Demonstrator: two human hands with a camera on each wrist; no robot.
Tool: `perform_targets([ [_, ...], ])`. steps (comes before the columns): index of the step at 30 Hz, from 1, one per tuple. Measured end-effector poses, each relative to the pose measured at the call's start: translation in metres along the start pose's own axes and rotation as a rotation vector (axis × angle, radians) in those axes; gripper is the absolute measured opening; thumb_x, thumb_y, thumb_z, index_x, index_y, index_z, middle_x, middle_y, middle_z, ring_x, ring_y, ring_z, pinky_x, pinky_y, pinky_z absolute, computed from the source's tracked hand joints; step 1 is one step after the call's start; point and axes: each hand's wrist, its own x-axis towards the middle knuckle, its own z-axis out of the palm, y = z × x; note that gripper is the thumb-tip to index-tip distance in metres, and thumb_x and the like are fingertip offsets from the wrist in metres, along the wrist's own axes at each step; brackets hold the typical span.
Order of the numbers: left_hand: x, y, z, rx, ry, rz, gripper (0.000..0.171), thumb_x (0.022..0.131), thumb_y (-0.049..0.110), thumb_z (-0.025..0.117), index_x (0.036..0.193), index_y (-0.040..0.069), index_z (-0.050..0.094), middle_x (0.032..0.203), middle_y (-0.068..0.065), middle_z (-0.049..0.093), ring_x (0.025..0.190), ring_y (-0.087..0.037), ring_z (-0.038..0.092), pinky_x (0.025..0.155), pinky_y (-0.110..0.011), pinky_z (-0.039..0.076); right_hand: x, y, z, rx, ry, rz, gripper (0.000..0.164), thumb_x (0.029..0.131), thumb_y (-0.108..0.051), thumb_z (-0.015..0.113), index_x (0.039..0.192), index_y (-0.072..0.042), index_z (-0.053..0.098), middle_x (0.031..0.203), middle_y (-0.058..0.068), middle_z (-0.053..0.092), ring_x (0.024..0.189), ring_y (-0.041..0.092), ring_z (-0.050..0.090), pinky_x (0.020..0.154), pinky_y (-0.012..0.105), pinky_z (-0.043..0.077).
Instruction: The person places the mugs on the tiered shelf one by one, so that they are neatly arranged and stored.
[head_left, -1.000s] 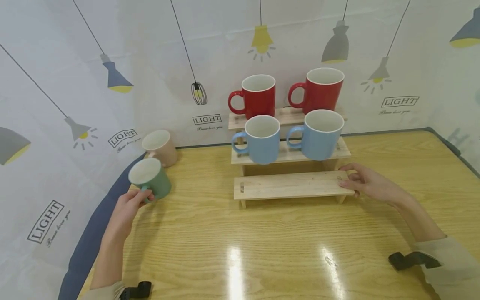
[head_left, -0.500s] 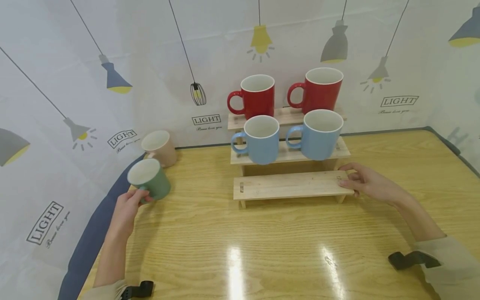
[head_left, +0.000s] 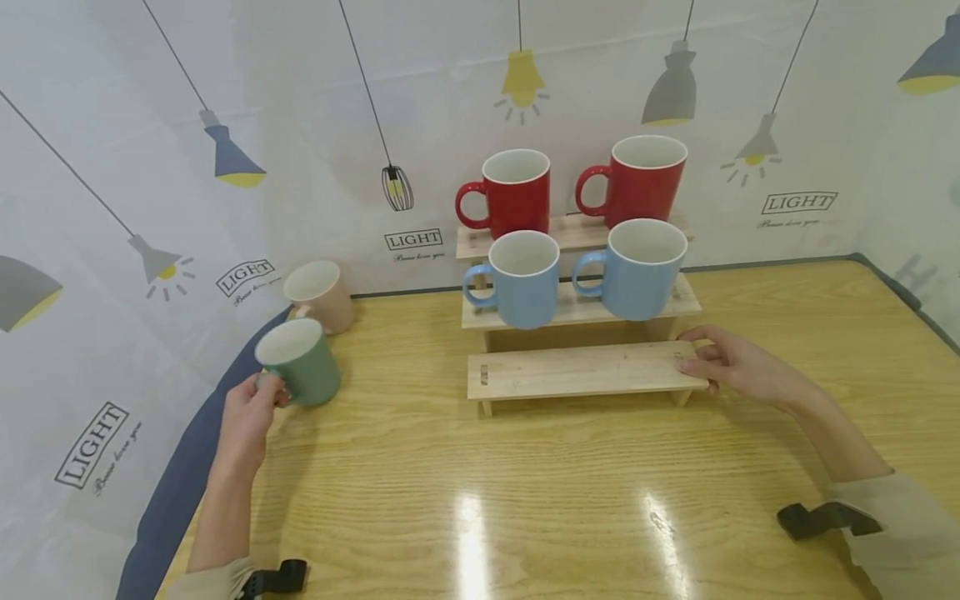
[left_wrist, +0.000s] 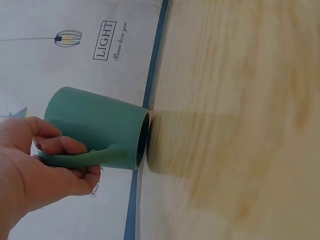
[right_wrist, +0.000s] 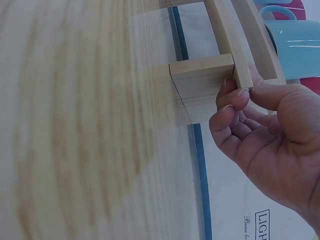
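Observation:
At the left of the head view my left hand [head_left: 247, 421] grips the handle of a green mug [head_left: 306, 367]. In the left wrist view the fingers curl round that handle [left_wrist: 82, 159], and the mug's base is at or just over the tabletop; I cannot tell whether it touches. My right hand [head_left: 746, 367] pinches the right end of the lowest board on a wooden three-step rack [head_left: 577, 372]. The right wrist view has the thumb and fingers on either side of the board's end [right_wrist: 242, 75]. Two light blue mugs stand on the middle step and two red mugs on the top one.
A pale pink mug [head_left: 322, 300] stands just behind the green one, near the table's left back edge. A printed lamp-pattern cloth [head_left: 315, 125] hangs behind the wooden table [head_left: 570, 500].
The green mug has turned in my left hand, its handle swinging toward the left, and has shifted slightly nearer. My right hand and the rack have stayed put.

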Motion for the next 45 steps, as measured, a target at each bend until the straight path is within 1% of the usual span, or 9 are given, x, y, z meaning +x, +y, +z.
perform_targets([
  [5, -0.001, 0.002, 0.001, -0.048, 0.084, 0.027, 0.033, 0.094, 0.008, 0.046, 0.064, 0.011, 0.033, 0.063, 0.004, 0.042, 0.074, -0.013, 0.045, 0.079, -0.028, 0.040, 0.000, -0.001, 0.000, 0.003, -0.001, -0.002, 0.051, 0.103, -0.018, 0.058, 0.142, 0.006, 0.035, 0.079, 0.007, 0.055, 0.068, 0.021, 0.056, 0.063, 0.034, 0.049],
  [8, -0.003, 0.004, 0.003, -0.083, 0.124, 0.053, 0.033, 0.091, 0.005, 0.047, 0.062, 0.012, 0.031, 0.056, 0.005, 0.032, 0.060, -0.012, 0.036, 0.069, -0.026, 0.039, 0.000, -0.002, 0.001, 0.003, -0.002, -0.006, 0.050, 0.103, -0.018, 0.058, 0.142, 0.006, 0.036, 0.078, 0.007, 0.055, 0.068, 0.021, 0.055, 0.063, 0.034, 0.049],
  [12, -0.005, 0.005, 0.006, -0.141, 0.158, 0.086, 0.033, 0.086, 0.001, 0.048, 0.061, 0.012, 0.030, 0.054, 0.005, 0.027, 0.052, -0.011, 0.023, 0.055, -0.024, 0.031, -0.001, -0.004, 0.001, 0.004, -0.003, -0.009, 0.050, 0.103, -0.018, 0.057, 0.141, 0.006, 0.036, 0.078, 0.006, 0.055, 0.068, 0.021, 0.055, 0.063, 0.034, 0.049],
  [15, -0.006, 0.007, 0.009, -0.172, 0.171, 0.115, 0.033, 0.084, -0.001, 0.048, 0.060, 0.012, 0.030, 0.053, 0.005, 0.026, 0.052, -0.012, 0.020, 0.054, -0.024, 0.028, -0.001, -0.004, 0.001, 0.003, -0.005, -0.010, 0.049, 0.103, -0.017, 0.057, 0.140, 0.007, 0.036, 0.077, 0.006, 0.055, 0.067, 0.021, 0.055, 0.063, 0.034, 0.049],
  [19, -0.010, 0.013, 0.013, -0.207, 0.174, 0.158, 0.032, 0.082, -0.004, 0.047, 0.060, 0.011, 0.030, 0.053, 0.005, 0.026, 0.053, -0.012, 0.021, 0.057, -0.023, 0.030, 0.000, -0.003, 0.001, -0.005, -0.002, -0.013, 0.049, 0.103, -0.017, 0.058, 0.140, 0.006, 0.037, 0.076, 0.006, 0.054, 0.067, 0.020, 0.055, 0.062, 0.034, 0.048],
  [25, -0.019, 0.026, 0.021, -0.281, 0.117, 0.202, 0.034, 0.083, -0.007, 0.045, 0.060, 0.011, 0.027, 0.054, 0.004, 0.026, 0.056, -0.012, 0.026, 0.064, -0.025, 0.033, 0.000, -0.002, 0.001, 0.005, -0.003, -0.025, 0.047, 0.103, -0.016, 0.058, 0.140, 0.006, 0.037, 0.076, 0.006, 0.054, 0.066, 0.022, 0.055, 0.061, 0.034, 0.048],
  [30, -0.029, 0.035, 0.033, -0.327, 0.075, 0.229, 0.035, 0.085, -0.008, 0.045, 0.060, 0.011, 0.027, 0.054, 0.004, 0.027, 0.056, -0.012, 0.032, 0.067, -0.025, 0.037, 0.000, -0.002, 0.001, 0.007, 0.001, -0.024, 0.047, 0.103, -0.016, 0.058, 0.139, 0.005, 0.037, 0.076, 0.006, 0.054, 0.066, 0.021, 0.055, 0.061, 0.034, 0.048],
  [38, -0.043, 0.045, 0.053, -0.392, -0.036, 0.287, 0.034, 0.085, -0.010, 0.042, 0.061, 0.008, 0.026, 0.057, 0.002, 0.026, 0.058, -0.013, 0.027, 0.067, -0.027, 0.033, -0.001, -0.005, 0.001, -0.006, 0.003, -0.033, 0.047, 0.103, -0.015, 0.058, 0.139, 0.007, 0.038, 0.079, 0.007, 0.057, 0.066, 0.021, 0.057, 0.061, 0.034, 0.050],
  [45, -0.055, 0.055, 0.069, -0.431, -0.119, 0.310, 0.034, 0.084, -0.012, 0.042, 0.061, 0.009, 0.028, 0.058, 0.002, 0.026, 0.058, -0.011, 0.031, 0.065, -0.025, 0.038, -0.001, -0.005, 0.002, -0.005, 0.000, -0.043, 0.047, 0.103, -0.014, 0.058, 0.139, 0.007, 0.038, 0.080, 0.008, 0.059, 0.065, 0.020, 0.057, 0.061, 0.034, 0.051],
])
